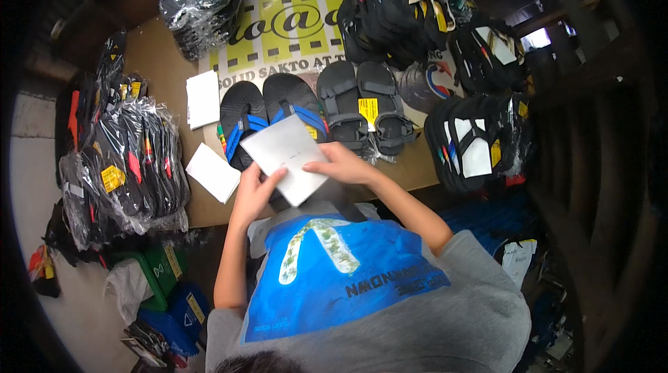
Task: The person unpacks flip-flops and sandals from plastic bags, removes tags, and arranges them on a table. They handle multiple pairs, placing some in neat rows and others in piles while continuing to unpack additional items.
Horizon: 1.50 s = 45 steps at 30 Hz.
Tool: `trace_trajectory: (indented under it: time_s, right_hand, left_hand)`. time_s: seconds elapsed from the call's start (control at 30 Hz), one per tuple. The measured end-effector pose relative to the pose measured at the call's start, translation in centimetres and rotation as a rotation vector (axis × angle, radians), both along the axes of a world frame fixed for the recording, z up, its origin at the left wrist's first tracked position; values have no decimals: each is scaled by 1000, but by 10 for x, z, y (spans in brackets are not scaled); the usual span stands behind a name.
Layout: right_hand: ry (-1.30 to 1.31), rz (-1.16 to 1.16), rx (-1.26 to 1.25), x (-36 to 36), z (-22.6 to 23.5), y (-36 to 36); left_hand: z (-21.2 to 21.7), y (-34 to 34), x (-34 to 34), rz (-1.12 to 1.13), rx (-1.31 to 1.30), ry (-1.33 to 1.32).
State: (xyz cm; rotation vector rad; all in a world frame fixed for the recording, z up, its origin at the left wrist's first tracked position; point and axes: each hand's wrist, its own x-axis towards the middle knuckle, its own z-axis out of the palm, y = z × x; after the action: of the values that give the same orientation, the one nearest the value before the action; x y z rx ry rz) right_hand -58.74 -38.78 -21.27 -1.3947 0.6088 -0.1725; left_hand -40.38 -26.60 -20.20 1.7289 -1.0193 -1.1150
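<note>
In front of my chest I hold a white rectangular card (282, 147), tilted, with tiny dark marks on it. My left hand (255, 195) grips its lower left edge, thumb on top. On its right edge, my right hand (342, 164) is closed with the thumb pressed on the face. Behind the card lies a pair of black flip-flops (287, 88) with blue straps, partly covered by it. To their right sits a pair of grey strapped sandals (341, 98) with a yellow tag (368, 112). Two stacks of white cards, one upper (202, 99) and one lower (213, 172), rest left of the flip-flops.
Plastic-wrapped footwear (139, 157) crowds the table's left side, and another wrapped pile (198, 4) stands at the back left. Black sandals pile up at the back right (396, 18) and right edge (466, 143). Below left are green (158, 275) and blue (174, 321) containers.
</note>
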Motion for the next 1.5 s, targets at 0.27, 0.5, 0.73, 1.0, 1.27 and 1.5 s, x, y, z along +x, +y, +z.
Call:
trace_trajectory:
  time_s: [0.27, 0.5, 0.73, 1.0, 1.27, 1.5]
  right_hand:
    - [100, -544, -319, -3, -32, 13]
    - [106, 15, -351, 37, -36, 42]
    - [184, 36, -321, 38, -15, 29]
    - [237, -548, 121, 12, -81, 5]
    - [130, -443, 179, 19, -86, -18]
    - [97, -555, -241, 36, -47, -22]
  left_hand:
    - [-100, 2, 83, 628, -329, 890]
    - [-134, 15, 114, 608, -254, 1118]
    - [-150, 25, 135, 339, -284, 1117]
    - [-130, 8, 132, 541, -81, 1055]
    - [-111, 3, 106, 643, -93, 841]
    - [-111, 13, 84, 635, -239, 1087]
